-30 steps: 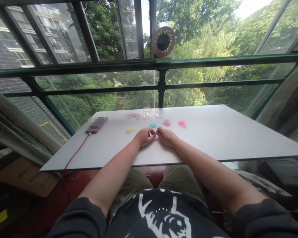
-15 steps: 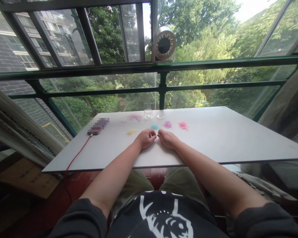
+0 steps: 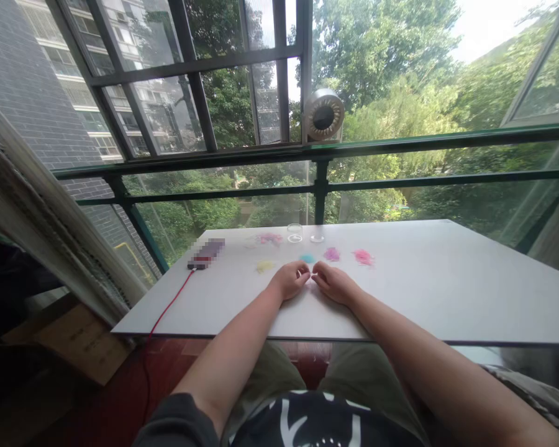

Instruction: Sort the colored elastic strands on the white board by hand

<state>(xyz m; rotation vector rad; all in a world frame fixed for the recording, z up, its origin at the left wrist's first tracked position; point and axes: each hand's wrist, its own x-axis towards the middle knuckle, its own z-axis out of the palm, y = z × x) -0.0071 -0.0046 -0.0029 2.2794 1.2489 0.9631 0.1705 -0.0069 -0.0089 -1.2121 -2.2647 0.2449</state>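
Over the white table (image 3: 414, 292), my left hand (image 3: 292, 280) has thumb and fingers curled into a pinch. Facing it, my right hand (image 3: 334, 283) is pinched too, its fingertips close to those of the left. Whatever lies between the fingertips is too small to make out. Just beyond the hands is a small teal pile (image 3: 307, 258). A purple pile (image 3: 331, 254) and a pinkish-red pile (image 3: 364, 257) of thin, loose bits lie to its right. On the left is a pale yellow pile (image 3: 264, 266), and farther back a pink-purple one (image 3: 270, 238).
A clear round container (image 3: 295, 234) and a small clear lid-like piece (image 3: 317, 238) stand near the back edge. At left lies a blurred-out phone-like device (image 3: 207, 253) with a red cable (image 3: 171, 302). Behind the table runs a green railing (image 3: 223, 195); a round fan-like device (image 3: 325, 116) sits above it.
My view has tilted up and turned a little left, so the table appears lower and farther right. Both hands stay close together in a pinch; the piles look unchanged.
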